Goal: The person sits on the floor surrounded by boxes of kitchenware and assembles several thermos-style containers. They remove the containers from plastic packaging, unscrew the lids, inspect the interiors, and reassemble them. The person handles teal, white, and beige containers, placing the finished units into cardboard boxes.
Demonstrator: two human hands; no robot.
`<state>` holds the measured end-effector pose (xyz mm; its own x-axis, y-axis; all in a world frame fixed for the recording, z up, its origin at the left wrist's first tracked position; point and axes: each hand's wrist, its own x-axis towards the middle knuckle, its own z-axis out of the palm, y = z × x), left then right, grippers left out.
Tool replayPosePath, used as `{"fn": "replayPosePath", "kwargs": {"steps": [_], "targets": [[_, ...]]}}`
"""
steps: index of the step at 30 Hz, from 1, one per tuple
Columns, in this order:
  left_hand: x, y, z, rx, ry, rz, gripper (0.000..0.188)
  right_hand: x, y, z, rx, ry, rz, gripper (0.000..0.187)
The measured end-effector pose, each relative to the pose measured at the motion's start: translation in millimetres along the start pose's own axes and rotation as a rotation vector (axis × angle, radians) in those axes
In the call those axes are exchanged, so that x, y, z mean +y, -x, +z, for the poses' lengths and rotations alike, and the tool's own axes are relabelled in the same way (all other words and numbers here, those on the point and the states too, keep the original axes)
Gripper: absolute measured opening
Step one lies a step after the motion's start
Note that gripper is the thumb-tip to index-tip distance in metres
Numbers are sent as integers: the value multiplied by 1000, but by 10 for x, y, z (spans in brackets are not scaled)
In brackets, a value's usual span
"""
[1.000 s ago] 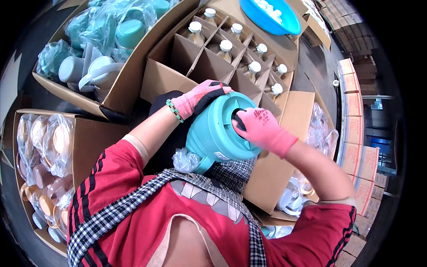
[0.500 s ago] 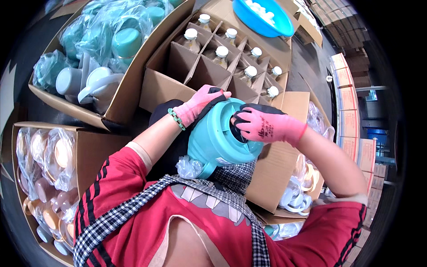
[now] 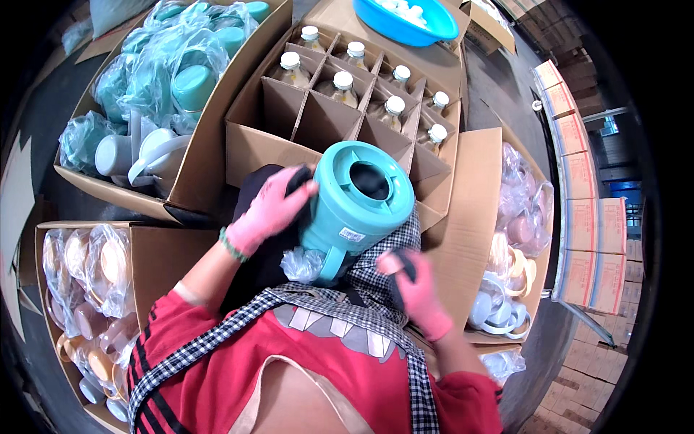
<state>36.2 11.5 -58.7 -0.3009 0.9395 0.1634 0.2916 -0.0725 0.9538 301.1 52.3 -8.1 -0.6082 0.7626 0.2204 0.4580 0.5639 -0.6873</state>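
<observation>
A teal plastic jug (image 3: pixel 354 210) with a side handle stands in my lap, its ring-shaped end facing up. A dark round hole opens in the middle of that end. My left hand (image 3: pixel 273 206), in a pink glove with black palm, grips the jug's left side. My right hand (image 3: pixel 419 293), gloved alike, is off the jug, low to its right near the checked apron (image 3: pixel 387 267). Its fingers are smeared by motion, so whatever they may hold does not show. A crumpled clear plastic bag (image 3: pixel 303 265) hangs by the jug's handle.
Ahead, a divided carton (image 3: pixel 267 148) holds several glass bottles with white caps (image 3: pixel 343 81). Behind it sits a blue basin (image 3: pixel 408 30) with white pieces. Cartons of bagged teal parts (image 3: pixel 194 87), pastel parts (image 3: pixel 94 318) and handled parts (image 3: pixel 499 311) flank me.
My right hand has come out of the jug's hole and dropped down to the right. The left hand has slid lower along the jug's left side. The view has shifted slightly.
</observation>
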Motion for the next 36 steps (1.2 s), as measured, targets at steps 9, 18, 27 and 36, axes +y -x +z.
{"fn": "replayPosePath", "kwargs": {"steps": [9,18,27,36], "targets": [[217,849,138,-605,-752,113,36,76,7,805,-586,-1041,736,49],[661,505,-1898,791,512,67,30,22,-36,82,-311,-1013,460,51],[1326,-61,-1889,885,162,615,20,16,-17,472,-549,-1058,504,29],[1262,9,-416,395,-168,848,16,16,-914,-679,-535,-1154,198,50]]}}
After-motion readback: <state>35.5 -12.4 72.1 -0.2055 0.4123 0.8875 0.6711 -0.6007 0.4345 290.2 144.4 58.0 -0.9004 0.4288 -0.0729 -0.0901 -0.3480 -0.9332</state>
